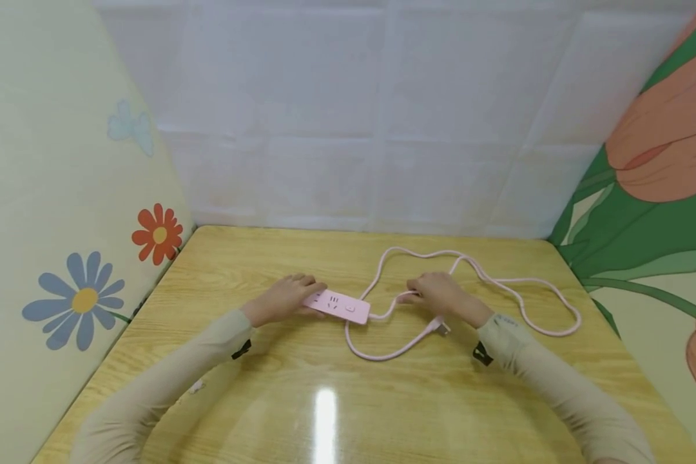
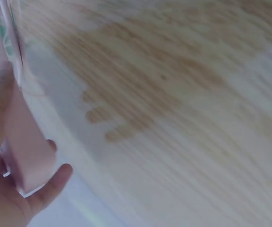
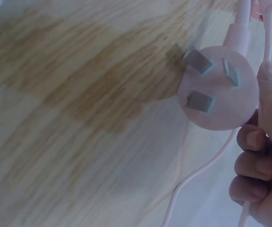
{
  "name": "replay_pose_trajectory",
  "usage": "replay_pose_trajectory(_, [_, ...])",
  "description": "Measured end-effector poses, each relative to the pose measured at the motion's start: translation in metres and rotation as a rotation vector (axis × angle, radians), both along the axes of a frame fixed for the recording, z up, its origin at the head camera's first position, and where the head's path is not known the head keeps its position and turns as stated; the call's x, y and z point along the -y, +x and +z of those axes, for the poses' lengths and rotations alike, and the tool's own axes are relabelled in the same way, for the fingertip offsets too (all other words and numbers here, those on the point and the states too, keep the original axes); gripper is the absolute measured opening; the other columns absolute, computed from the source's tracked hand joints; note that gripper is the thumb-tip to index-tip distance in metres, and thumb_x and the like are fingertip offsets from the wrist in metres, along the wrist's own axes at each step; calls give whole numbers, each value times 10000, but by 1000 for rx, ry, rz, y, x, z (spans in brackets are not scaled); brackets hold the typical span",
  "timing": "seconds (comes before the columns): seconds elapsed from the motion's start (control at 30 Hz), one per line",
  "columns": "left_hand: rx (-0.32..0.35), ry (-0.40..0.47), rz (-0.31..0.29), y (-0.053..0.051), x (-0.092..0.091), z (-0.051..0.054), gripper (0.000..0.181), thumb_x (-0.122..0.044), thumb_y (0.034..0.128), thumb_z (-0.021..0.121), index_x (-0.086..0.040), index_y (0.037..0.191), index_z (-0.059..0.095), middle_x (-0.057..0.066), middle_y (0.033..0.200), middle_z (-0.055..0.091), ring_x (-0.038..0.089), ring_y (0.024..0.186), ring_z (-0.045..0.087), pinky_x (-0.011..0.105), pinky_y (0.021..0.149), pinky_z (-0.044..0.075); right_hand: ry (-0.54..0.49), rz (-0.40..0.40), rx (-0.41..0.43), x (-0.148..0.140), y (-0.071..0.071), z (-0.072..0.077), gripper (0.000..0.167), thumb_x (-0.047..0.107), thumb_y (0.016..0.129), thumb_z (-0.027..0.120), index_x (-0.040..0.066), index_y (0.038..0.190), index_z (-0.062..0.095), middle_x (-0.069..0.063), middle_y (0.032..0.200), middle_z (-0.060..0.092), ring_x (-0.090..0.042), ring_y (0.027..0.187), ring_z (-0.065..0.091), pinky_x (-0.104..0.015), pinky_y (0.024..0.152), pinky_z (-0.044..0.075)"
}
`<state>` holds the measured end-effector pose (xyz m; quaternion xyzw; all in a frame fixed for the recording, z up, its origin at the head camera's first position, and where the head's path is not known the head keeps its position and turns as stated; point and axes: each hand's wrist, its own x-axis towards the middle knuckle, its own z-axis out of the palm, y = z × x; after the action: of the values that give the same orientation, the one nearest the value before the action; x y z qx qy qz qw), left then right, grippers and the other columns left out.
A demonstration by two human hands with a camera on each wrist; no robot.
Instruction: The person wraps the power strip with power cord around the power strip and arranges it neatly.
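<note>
A pink power strip (image 1: 341,305) is gripped at its left end by my left hand (image 1: 285,299), tilted a little above the wooden table. In the left wrist view the thumb and fingers wrap the strip's body (image 2: 29,142). My right hand (image 1: 443,295) holds the pink cord (image 1: 392,309) a short way from where it leaves the strip; in the right wrist view the fingers (image 3: 254,165) curl round it. Just below that hand is the three-pronged plug (image 3: 219,87), its metal prongs showing, beside the fingers and not in their grip.
Loops of the cord (image 1: 522,281) spread over the wooden table (image 1: 255,399) to the right and behind the hands. A small pale scrap (image 1: 196,386) lies near the left forearm. A white sheet (image 1: 348,129) hangs behind the table, with flower-printed panels (image 1: 46,193) at the sides.
</note>
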<state>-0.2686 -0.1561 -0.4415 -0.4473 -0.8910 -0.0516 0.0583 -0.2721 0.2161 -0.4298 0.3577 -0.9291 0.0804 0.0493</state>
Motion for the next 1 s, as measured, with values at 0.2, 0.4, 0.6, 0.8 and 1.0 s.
replay_pose_trajectory(0.2, [-108, 16, -51, 2, 4, 0, 649, -576, 927, 565, -47, 1304, 561, 109, 1065, 592, 228, 918, 566, 339, 753, 516, -25, -3, 9, 0, 0, 5, 386, 391, 958, 638, 187, 659, 502, 73, 578, 434, -106, 512, 434, -304, 475, 389])
replay_pose_trajectory(0.4, [-184, 47, -24, 9, 2, 0, 627, -622, 954, 501, -35, 1168, 551, 58, 896, 559, 138, 685, 493, 205, 504, 377, -67, 24, -13, -3, 1, 7, 248, 173, 1015, 568, 65, 801, 631, -8, 669, 578, -213, 596, 588, -391, 563, 522])
replay_pose_trajectory(0.6, [-137, 114, 25, 14, -2, 4, 647, -669, 954, 437, -49, 1100, 549, 19, 817, 565, 86, 575, 450, 170, 429, 338, -76, 39, 5, -5, 4, 9, 205, -17, 976, 543, -96, 1146, 625, -213, 986, 670, -368, 836, 662, -467, 748, 567])
replay_pose_trajectory(0.8, [-185, 118, -14, 17, -4, 7, 581, -652, 940, 495, -89, 1055, 579, 6, 820, 615, 92, 578, 503, 182, 438, 355, -86, 98, -9, -9, 5, 8, 362, -134, 870, 579, -89, 1228, 607, -162, 935, 635, -289, 765, 625, -416, 693, 560])
replay_pose_trajectory(1.0, [-191, 107, -51, 19, -7, 12, 524, -584, 919, 598, -90, 1092, 594, 22, 878, 655, 102, 598, 544, 160, 450, 360, -153, 173, -90, -13, 1, 7, 172, 13, 939, 626, -15, 1099, 685, -153, 935, 696, -317, 809, 680, -436, 718, 570])
